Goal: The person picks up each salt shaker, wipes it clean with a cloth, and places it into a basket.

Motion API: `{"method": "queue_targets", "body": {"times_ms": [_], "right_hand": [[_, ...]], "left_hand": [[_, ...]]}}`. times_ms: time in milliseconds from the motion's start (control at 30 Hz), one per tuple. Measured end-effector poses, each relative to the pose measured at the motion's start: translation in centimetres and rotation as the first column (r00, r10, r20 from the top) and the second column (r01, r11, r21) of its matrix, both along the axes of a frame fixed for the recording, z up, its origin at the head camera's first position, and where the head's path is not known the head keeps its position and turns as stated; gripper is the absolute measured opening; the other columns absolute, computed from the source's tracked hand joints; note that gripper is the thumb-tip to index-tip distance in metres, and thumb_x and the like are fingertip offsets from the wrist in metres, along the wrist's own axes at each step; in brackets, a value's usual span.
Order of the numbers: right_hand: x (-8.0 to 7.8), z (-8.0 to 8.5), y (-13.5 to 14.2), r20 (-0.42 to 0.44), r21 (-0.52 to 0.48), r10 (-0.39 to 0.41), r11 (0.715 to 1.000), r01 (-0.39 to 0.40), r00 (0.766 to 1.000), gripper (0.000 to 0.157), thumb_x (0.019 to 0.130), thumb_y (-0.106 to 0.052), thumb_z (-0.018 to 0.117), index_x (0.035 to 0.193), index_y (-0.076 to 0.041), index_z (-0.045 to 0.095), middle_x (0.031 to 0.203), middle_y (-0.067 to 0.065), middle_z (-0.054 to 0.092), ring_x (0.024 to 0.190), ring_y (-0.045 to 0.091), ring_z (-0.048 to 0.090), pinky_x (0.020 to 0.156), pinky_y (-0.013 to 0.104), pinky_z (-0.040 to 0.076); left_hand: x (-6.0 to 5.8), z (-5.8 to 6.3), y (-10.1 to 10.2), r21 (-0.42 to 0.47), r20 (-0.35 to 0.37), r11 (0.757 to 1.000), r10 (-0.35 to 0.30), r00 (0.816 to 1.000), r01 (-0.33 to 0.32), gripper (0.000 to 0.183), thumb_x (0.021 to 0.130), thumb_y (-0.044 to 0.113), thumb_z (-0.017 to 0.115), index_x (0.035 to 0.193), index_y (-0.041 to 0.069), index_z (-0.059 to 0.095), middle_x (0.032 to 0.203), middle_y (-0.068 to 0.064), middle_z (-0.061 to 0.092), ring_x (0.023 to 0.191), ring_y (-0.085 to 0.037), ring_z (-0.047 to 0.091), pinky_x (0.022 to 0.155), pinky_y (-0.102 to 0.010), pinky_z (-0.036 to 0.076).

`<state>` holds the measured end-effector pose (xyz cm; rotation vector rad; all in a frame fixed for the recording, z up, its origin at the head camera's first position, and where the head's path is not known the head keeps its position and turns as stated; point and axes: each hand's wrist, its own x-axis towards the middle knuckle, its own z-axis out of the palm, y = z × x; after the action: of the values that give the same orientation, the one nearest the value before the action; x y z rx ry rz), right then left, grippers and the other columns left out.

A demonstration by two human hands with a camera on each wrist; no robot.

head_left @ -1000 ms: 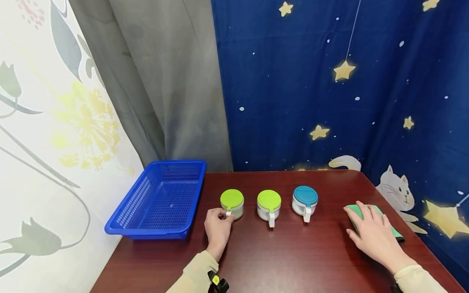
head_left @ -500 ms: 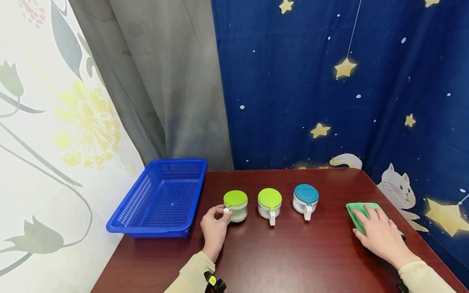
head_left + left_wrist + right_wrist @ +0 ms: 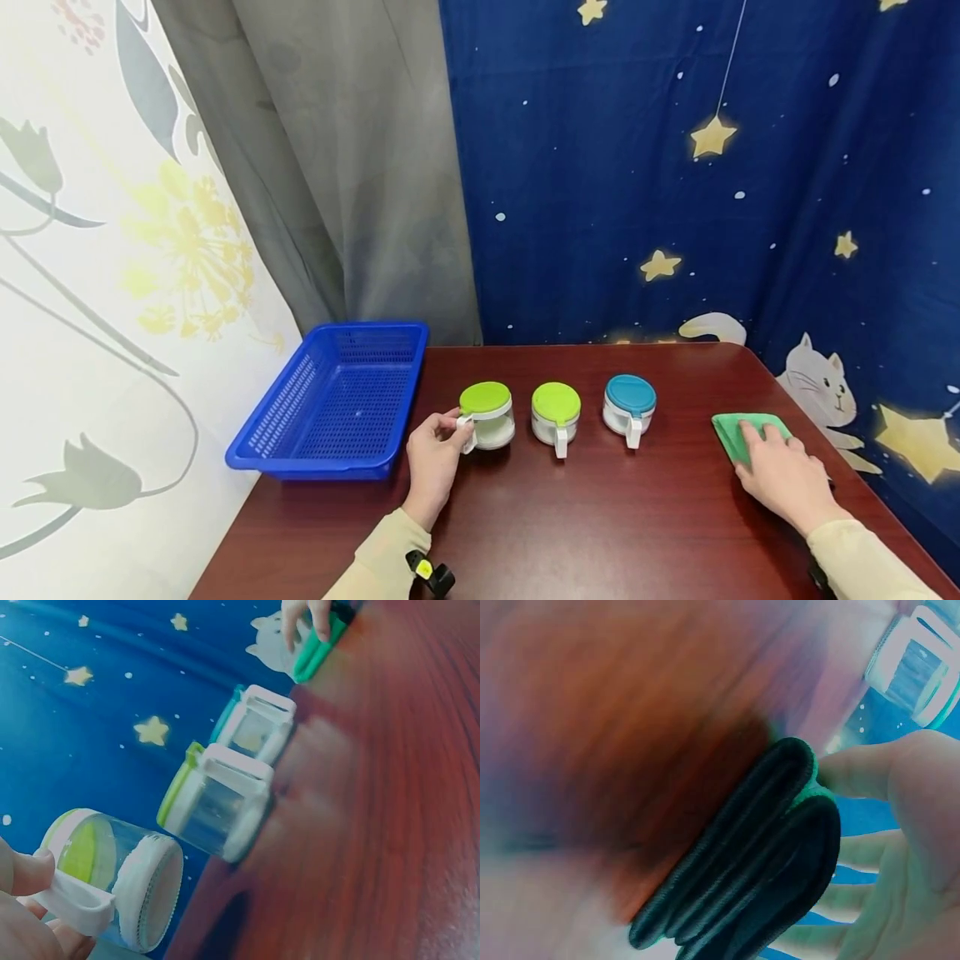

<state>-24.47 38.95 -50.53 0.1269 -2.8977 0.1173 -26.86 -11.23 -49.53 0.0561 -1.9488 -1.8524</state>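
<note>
My left hand (image 3: 433, 467) pinches the white handle (image 3: 79, 900) of a clear seasoning jar (image 3: 495, 429) with a lime-green lid. In the left wrist view this jar hangs tilted above the table, its underside showing. To its right stand a second lime-lidded jar (image 3: 555, 412) and a blue-lidded jar (image 3: 630, 406), both upright, handles facing me. At the table's right side my right hand (image 3: 791, 479) rests on a folded green cloth (image 3: 731, 429). Close up, the cloth's dark-edged layers (image 3: 757, 862) lie against the thumb, with the fingers extended beyond, partly hidden.
A blue perforated basket (image 3: 405, 400) stands at the back left of the dark red table (image 3: 600, 525), beside the patterned wall. Grey and starry blue curtains (image 3: 600, 208) hang just behind the table's far edge.
My left hand has lifted the left lime-lidded jar by its handle and shifted it slightly right. The right hand has moved a little over the cloth, its fingers drawn closer together.
</note>
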Motion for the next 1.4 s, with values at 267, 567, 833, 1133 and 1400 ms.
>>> {"method": "queue_targets", "body": {"times_ms": [267, 567, 833, 1133, 1400], "right_hand": [[-1.3, 0.1, -0.2, 0.008, 0.006, -0.020, 1.000, 0.020, 1.000, 0.060, 0.081, -0.023, 0.078, 0.118, 0.014, 0.048, 0.092, 0.037, 0.050, 0.066, 0.050, 0.053, 0.052, 0.065, 0.047], [-2.9, -0.1, -1.1, 0.023, 0.014, -0.009, 1.000, 0.008, 1.000, 0.039, 0.079, -0.005, 0.068, 0.103, 0.018, 0.047, 0.076, 0.031, 0.049, 0.066, 0.045, 0.055, 0.051, 0.065, 0.049], [-3.1, -0.6, -1.1, -0.092, 0.033, 0.009, 0.999, -0.006, 0.996, 0.030, 0.076, 0.004, 0.067, 0.096, 0.015, 0.046, 0.066, 0.027, 0.046, 0.053, 0.041, 0.054, 0.042, 0.061, 0.047], [-3.3, 0.0, 0.5, -0.089, 0.037, 0.020, 0.999, -0.017, 0.996, 0.036, 0.075, 0.005, 0.069, 0.107, 0.012, 0.054, 0.079, 0.032, 0.058, 0.062, 0.049, 0.060, 0.044, 0.061, 0.047], [-2.0, 2.2, 0.8, -0.130, -0.114, -0.011, 0.994, -0.004, 0.991, 0.054, 0.075, 0.005, 0.069, 0.126, 0.006, 0.051, 0.102, 0.037, 0.058, 0.067, 0.049, 0.059, 0.052, 0.068, 0.047]], "left_hand": [[0.3, 2.6, -0.1, 0.143, -0.015, 0.981, -0.134, 0.991, 0.134, 0.020, 0.081, -0.002, 0.081, 0.086, -0.010, 0.064, 0.113, -0.024, 0.070, 0.100, -0.028, 0.070, 0.077, -0.024, 0.057], [1.7, 4.6, -0.5, 0.177, 0.005, 0.969, -0.177, 0.984, 0.174, 0.020, 0.085, -0.002, 0.078, 0.088, -0.010, 0.060, 0.118, -0.026, 0.067, 0.101, -0.028, 0.069, 0.073, -0.026, 0.057], [2.0, 6.0, -1.1, 0.195, -0.003, 0.943, -0.275, 0.962, 0.270, 0.020, 0.087, 0.000, 0.076, 0.094, -0.012, 0.061, 0.121, -0.024, 0.064, 0.100, -0.028, 0.068, 0.077, -0.030, 0.058], [2.1, 7.4, -1.2, 0.236, -0.013, 0.892, -0.393, 0.919, 0.385, 0.015, 0.089, -0.002, 0.074, 0.098, -0.009, 0.063, 0.114, -0.022, 0.064, 0.092, -0.022, 0.067, 0.076, -0.030, 0.059], [2.7, 8.0, -1.4, 0.220, 0.015, 0.878, -0.438, 0.899, 0.424, 0.018, 0.088, -0.008, 0.071, 0.102, -0.012, 0.059, 0.113, -0.021, 0.062, 0.092, -0.024, 0.065, 0.078, -0.030, 0.058]]}}
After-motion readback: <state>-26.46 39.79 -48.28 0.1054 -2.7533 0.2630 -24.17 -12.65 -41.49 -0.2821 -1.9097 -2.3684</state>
